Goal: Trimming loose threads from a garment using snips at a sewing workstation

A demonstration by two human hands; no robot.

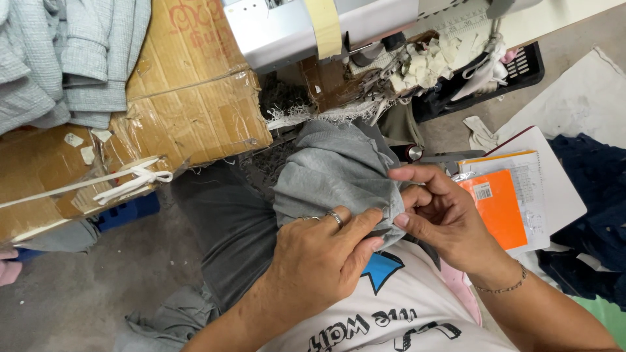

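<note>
A grey knitted garment piece hangs down from the sewing machine table into my lap. My left hand, with rings on two fingers, pinches the lower edge of the grey fabric between thumb and fingers. My right hand, a thin bracelet at its wrist, grips the same edge just to the right, fingers curled around the cloth. The two hands nearly touch at the fabric's hem, above my white printed shirt.
A taped cardboard box with folded grey garments on top stands at the left. Notebooks with an orange cover lie at the right, beside dark blue cloth. A black crate with scraps sits under the table.
</note>
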